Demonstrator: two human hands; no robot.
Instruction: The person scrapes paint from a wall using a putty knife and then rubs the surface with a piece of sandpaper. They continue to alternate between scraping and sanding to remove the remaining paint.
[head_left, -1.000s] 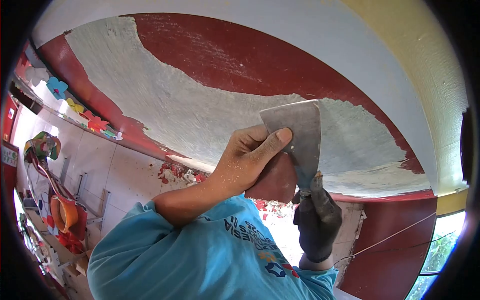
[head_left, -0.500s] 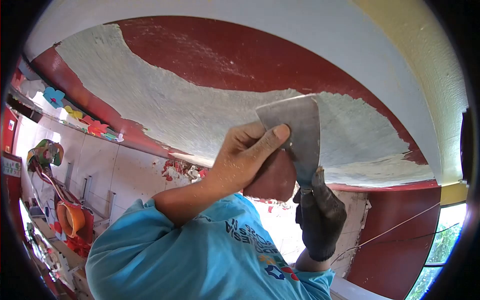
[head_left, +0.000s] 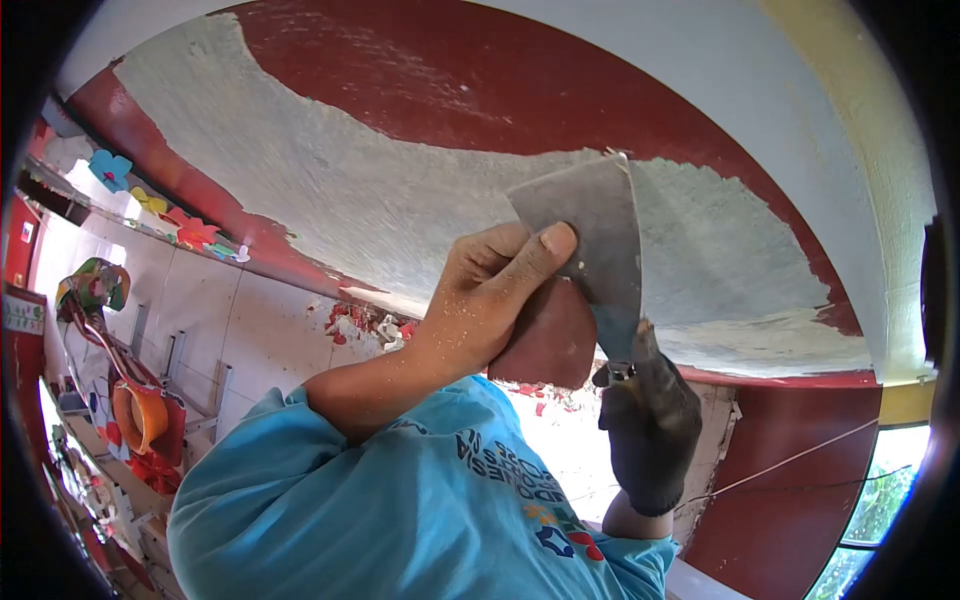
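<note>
A wide-bladed metal scraper is held up in front of the curved red surface, its broad edge at the top. My left hand, bare and dusted with pale specks, pinches the blade's left side, thumb flat on the metal. Below that thumb hangs a reddish-brown flat piece with a rounded edge; its kind I cannot make out. My right hand, in a dark glove, is closed round the scraper's handle, which is mostly hidden. Behind the blade, the red painted surface has a broad bare grey patch with ragged edges.
A white-grey curved band borders the red surface. At left are paper flowers, an orange ring-shaped object and metal brackets on a tiled wall. A thin cable crosses the right side near a window.
The view has shifted slightly, so the surface sits higher in the picture. Both hands keep their hold on the scraper, with the gloved hand a little farther right.
</note>
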